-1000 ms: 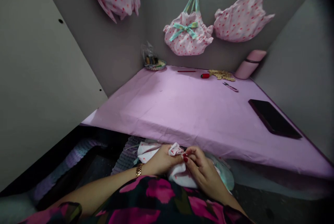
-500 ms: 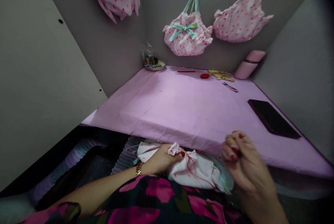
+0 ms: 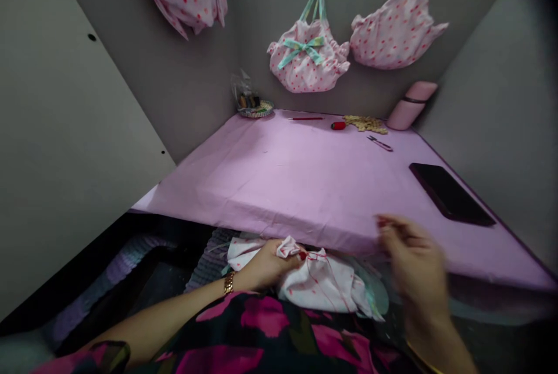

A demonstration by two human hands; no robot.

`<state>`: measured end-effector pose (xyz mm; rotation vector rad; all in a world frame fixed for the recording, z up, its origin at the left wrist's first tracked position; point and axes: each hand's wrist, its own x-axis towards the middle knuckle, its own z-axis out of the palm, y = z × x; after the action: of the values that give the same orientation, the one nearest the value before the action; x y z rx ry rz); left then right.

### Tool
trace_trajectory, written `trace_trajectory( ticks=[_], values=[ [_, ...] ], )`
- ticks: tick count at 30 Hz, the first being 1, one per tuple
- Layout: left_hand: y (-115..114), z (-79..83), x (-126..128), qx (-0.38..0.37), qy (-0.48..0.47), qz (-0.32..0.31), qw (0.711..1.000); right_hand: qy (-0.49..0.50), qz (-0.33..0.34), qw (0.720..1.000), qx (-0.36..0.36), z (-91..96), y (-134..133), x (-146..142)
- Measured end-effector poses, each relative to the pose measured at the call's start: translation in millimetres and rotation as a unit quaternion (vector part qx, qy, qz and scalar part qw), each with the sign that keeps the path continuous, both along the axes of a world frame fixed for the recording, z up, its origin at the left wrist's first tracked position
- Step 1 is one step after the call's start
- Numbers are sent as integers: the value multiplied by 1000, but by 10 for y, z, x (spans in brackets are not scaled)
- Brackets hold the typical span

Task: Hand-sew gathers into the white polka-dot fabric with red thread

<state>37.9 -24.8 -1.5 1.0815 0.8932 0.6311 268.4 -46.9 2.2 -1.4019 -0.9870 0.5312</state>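
My left hand (image 3: 279, 261) grips a gathered piece of white fabric with pink spots (image 3: 320, 287) in my lap, thumb pressed on its upper edge. Loose red thread (image 3: 314, 281) loops over the cloth beside that thumb. To the right, above the table's front edge, my right hand (image 3: 414, 258) is raised and partly blurred. Its thumb and forefinger are pinched together, and a thread stretched from the cloth toward it was visible a moment ago. Whether a needle is between the fingertips cannot be made out.
On the pink-covered table (image 3: 279, 171) lie a phone (image 3: 451, 194), thread snips (image 3: 380, 143), a red thread spool (image 3: 337, 126), a red pencil-like stick (image 3: 306, 118), a beige heap (image 3: 365, 123), a pink bottle (image 3: 412, 105) and a woven tray (image 3: 257, 110). Spotted garments (image 3: 308, 60) hang behind.
My right hand has turned over, its back now facing me, and its fingers are blurred by motion. The red thread loops on the cloth have spread out. My left hand keeps its grip.
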Motion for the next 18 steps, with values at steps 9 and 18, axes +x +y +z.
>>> trace_trajectory(
  ticks=[9, 18],
  values=[
    [-4, -18, -6, 3, -20, -18, 1000, -28, 349, 923, -161, -138, -107, -595],
    [-22, 21, -27, -1, 12, -12, 1000, 228, 26, 973, 6, 138, 25, -242]
  ],
)
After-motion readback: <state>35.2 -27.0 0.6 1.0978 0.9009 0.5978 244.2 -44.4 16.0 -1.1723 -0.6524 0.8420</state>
